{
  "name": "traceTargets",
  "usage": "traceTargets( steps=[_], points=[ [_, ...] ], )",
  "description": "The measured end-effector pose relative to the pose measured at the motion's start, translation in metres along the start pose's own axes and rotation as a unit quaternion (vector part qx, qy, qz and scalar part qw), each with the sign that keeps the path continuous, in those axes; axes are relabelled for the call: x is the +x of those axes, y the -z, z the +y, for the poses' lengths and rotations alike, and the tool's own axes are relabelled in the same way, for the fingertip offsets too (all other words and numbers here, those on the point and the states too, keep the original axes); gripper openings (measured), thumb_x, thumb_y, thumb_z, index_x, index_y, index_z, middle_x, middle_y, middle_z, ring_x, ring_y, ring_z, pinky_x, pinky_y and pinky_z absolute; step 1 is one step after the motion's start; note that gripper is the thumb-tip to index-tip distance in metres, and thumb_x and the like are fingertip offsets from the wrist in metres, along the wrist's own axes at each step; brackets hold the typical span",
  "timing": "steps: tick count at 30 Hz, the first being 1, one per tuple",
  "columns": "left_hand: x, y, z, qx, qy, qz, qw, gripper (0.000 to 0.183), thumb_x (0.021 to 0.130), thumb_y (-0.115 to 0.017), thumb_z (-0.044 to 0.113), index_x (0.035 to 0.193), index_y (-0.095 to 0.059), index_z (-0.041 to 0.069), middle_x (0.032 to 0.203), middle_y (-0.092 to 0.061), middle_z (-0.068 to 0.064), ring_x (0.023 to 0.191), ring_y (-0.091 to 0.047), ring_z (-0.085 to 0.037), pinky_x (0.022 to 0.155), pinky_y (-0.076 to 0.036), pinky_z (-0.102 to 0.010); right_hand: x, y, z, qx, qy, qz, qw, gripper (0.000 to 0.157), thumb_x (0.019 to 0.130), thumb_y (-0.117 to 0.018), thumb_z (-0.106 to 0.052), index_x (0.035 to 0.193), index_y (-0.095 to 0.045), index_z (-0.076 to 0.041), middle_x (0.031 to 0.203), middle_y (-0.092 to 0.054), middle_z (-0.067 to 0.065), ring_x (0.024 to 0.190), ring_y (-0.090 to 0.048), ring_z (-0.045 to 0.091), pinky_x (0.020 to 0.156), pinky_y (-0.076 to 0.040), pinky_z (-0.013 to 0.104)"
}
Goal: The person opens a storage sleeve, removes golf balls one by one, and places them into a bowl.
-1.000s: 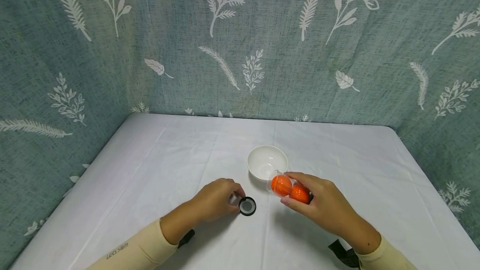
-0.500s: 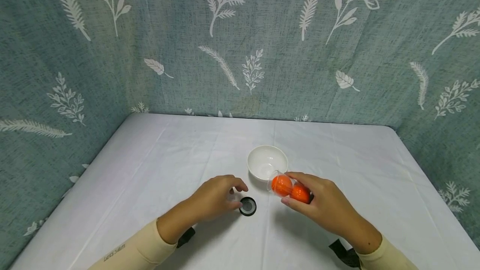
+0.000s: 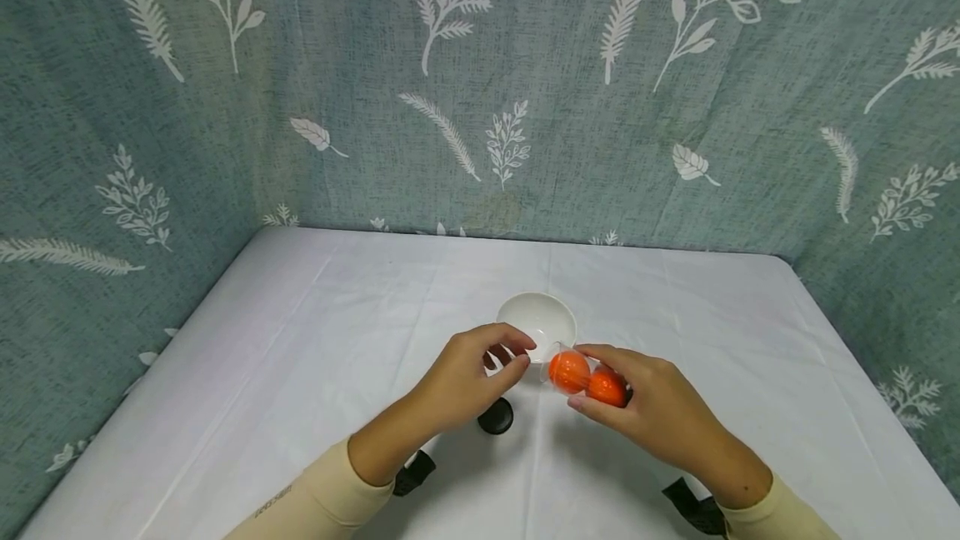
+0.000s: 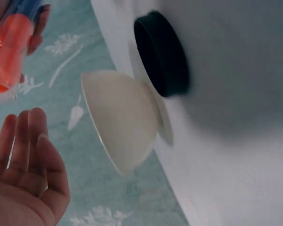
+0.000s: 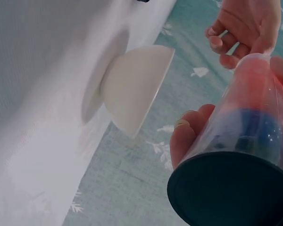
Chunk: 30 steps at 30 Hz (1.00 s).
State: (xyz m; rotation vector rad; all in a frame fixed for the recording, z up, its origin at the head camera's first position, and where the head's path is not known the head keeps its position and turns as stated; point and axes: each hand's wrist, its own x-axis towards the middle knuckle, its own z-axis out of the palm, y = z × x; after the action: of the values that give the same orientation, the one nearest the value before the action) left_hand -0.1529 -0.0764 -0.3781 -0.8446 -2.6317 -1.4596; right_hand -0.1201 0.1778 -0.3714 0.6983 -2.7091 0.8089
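Note:
My right hand (image 3: 645, 394) grips a clear tube (image 5: 212, 136) tilted toward the bowl. Two orange balls (image 3: 569, 372) show inside in the head view; something blue (image 5: 247, 127) shows behind the orange in the right wrist view. A black base (image 5: 231, 190) closes the tube's near end. My left hand (image 3: 468, 377) hovers left of the tube's clear mouth, fingers loosely bent with nothing between them. Below it, a round black lid (image 3: 496, 417) lies on the table. A white bowl (image 3: 525, 307) stands just beyond both hands, partly covered by my left fingers.
A white cloth (image 3: 360, 307) covers the table. Green leaf-patterned fabric (image 3: 360, 173) hangs along the back and both sides. Dark straps (image 3: 415, 473) sit by both wrists.
My left hand has left the lid and moved up and right, toward the tube's mouth. The lid now shows a plain black face instead of its grey one. My right hand has hardly moved.

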Motion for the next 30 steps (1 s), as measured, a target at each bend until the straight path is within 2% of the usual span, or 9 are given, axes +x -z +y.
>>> traceTargets(
  steps=[6, 9, 14, 22, 30],
  points=[
    [0.006, -0.009, 0.003, -0.042, 0.022, -0.016, 0.9987, 0.017, 0.097, -0.065, 0.02, 0.114, -0.07, 0.016, 0.104, -0.07, 0.007, 0.092, -0.066, -0.012, 0.079, -0.055, -0.026, 0.001, 0.003, 0.002, -0.005, 0.0, -0.002, 1.0, 0.053, 0.081, -0.081, -0.047, 0.124, -0.068, -0.018, 0.112, -0.073, -0.002, 0.086, -0.066, 0.005, 0.072, -0.058, 0.023],
    [0.007, -0.013, 0.004, -0.052, 0.024, -0.026, 0.998, 0.017, 0.097, -0.066, 0.022, 0.114, -0.069, 0.018, 0.106, -0.071, 0.008, 0.093, -0.066, -0.01, 0.08, -0.055, -0.026, 0.001, 0.004, 0.003, -0.006, -0.002, -0.005, 1.0, 0.054, 0.081, -0.081, -0.046, 0.125, -0.068, -0.018, 0.113, -0.073, -0.002, 0.086, -0.067, 0.005, 0.073, -0.058, 0.024],
    [0.009, -0.017, 0.006, -0.06, 0.022, -0.041, 0.9971, 0.019, 0.097, -0.067, 0.025, 0.114, -0.07, 0.02, 0.108, -0.07, 0.013, 0.091, -0.066, -0.005, 0.08, -0.055, -0.025, 0.0, 0.007, 0.004, -0.007, 0.002, -0.013, 1.0, 0.053, 0.081, -0.079, -0.05, 0.125, -0.069, -0.021, 0.112, -0.073, -0.005, 0.086, -0.065, 0.004, 0.074, -0.058, 0.024],
    [0.006, -0.018, 0.004, -0.068, 0.022, -0.061, 0.9956, 0.024, 0.095, -0.071, 0.026, 0.118, -0.07, 0.019, 0.112, -0.07, 0.012, 0.091, -0.066, -0.007, 0.081, -0.056, -0.024, 0.0, 0.009, 0.004, -0.019, 0.009, -0.026, 0.999, 0.054, 0.079, -0.082, -0.049, 0.125, -0.07, -0.022, 0.113, -0.074, -0.006, 0.088, -0.067, 0.006, 0.075, -0.058, 0.025],
    [0.005, -0.018, 0.001, -0.065, 0.02, -0.074, 0.9949, 0.026, 0.093, -0.073, 0.029, 0.118, -0.072, 0.022, 0.109, -0.07, 0.011, 0.088, -0.065, -0.004, 0.08, -0.056, -0.024, -0.002, 0.011, 0.003, -0.051, 0.015, -0.033, 0.998, 0.056, 0.079, -0.078, -0.056, 0.125, -0.071, -0.025, 0.103, -0.075, 0.0, 0.08, -0.064, 0.004, 0.067, -0.055, 0.021]
  ],
)
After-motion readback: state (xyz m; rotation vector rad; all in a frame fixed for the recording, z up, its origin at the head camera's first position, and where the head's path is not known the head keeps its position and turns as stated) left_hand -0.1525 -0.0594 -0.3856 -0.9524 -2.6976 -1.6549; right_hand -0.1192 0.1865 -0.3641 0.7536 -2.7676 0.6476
